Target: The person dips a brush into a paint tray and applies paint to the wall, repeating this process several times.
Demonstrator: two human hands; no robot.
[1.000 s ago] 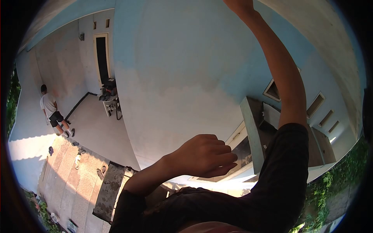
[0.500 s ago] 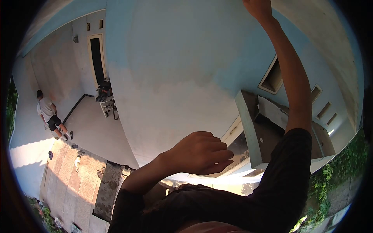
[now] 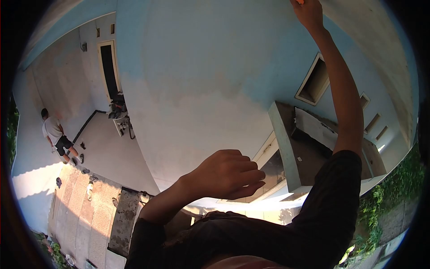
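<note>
I look down along a tall wall (image 3: 201,89), blue in its upper part and pale lower down. My left hand (image 3: 226,175) rests against the wall at mid-frame, fingers curled together, holding nothing. My right arm reaches straight up, and my right hand (image 3: 309,13) at the top edge is closed around a small orange object (image 3: 299,2). Most of that object is cut off by the frame. Both of my sleeves are dark.
Far below at left, a person (image 3: 56,136) in a white shirt and dark shorts bends over on the floor. A dark doorway (image 3: 107,67) and a cluttered stand (image 3: 120,117) are near them. A worn plank (image 3: 123,219) lies under me. A concrete window canopy (image 3: 282,148) juts out at right.
My right hand has moved rightward along the top of the wall, and the orange object now shows. The left hand has barely shifted. The person below has drifted slightly left.
</note>
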